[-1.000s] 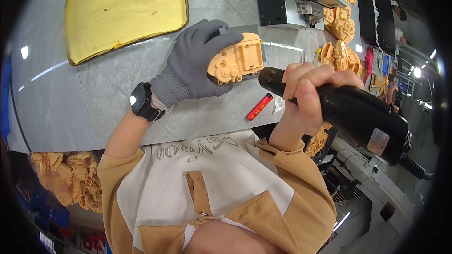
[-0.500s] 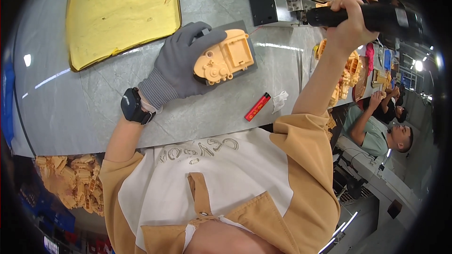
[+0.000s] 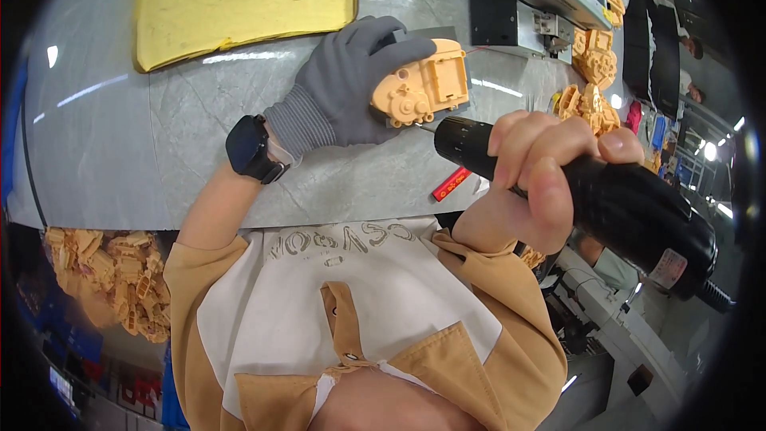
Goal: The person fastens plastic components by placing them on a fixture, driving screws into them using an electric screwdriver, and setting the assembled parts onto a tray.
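Note:
My left hand (image 3: 347, 72), in a grey glove, grips an orange plastic housing (image 3: 427, 84) from its left side. The housing has a square recess and several round bosses, and it rests on a dark flat block (image 3: 452, 33) on the table. My bare right hand (image 3: 550, 168) is wrapped round a black electric screwdriver (image 3: 630, 199). The driver's thin bit (image 3: 425, 128) points left at the lower edge of the housing; whether it touches a screw there is too small to tell. Below the driver's nose lies a red lighter (image 3: 452, 184), partly covered.
A yellow mat (image 3: 239, 4) lies at the far left of the grey table (image 3: 215, 112). At the back right stands a black-and-silver machine (image 3: 519, 8). More orange parts (image 3: 590, 104) are heaped to its right, and another pile (image 3: 120, 279) sits below the table's left edge.
My right hand has brought the screwdriver from the machine at the back right down to the housing. The left hand still holds the housing. My view has shifted somewhat.

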Action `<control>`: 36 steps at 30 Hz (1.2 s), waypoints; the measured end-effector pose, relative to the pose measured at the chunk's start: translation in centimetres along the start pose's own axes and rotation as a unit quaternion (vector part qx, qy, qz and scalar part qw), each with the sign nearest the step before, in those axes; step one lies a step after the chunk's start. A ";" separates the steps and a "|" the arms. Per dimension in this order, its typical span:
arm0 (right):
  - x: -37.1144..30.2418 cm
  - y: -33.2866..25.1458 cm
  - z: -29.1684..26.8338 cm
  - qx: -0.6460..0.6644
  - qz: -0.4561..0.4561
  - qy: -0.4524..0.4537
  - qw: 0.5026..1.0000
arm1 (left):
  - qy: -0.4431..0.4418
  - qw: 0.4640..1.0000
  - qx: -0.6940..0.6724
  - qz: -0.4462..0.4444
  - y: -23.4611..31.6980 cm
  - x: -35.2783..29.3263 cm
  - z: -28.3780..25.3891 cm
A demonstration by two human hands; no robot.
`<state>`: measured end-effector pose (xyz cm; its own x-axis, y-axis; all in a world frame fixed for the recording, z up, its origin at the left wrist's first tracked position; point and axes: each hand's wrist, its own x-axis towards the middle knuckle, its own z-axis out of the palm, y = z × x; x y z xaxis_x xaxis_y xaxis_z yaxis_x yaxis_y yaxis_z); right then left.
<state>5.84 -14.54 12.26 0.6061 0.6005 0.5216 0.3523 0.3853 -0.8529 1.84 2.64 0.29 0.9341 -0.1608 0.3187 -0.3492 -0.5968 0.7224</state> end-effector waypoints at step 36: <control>4.4 -1.9 -10.3 -0.186 -0.106 0.332 0.919 | -0.016 1.000 0.011 -0.007 0.5 -0.2 -0.2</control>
<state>15.19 -19.86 15.91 0.7538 -0.0674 0.6537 0.6569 0.1045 -0.7467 1.43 2.54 0.76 0.9409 -0.1769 0.2887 -0.3346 -0.6160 0.7131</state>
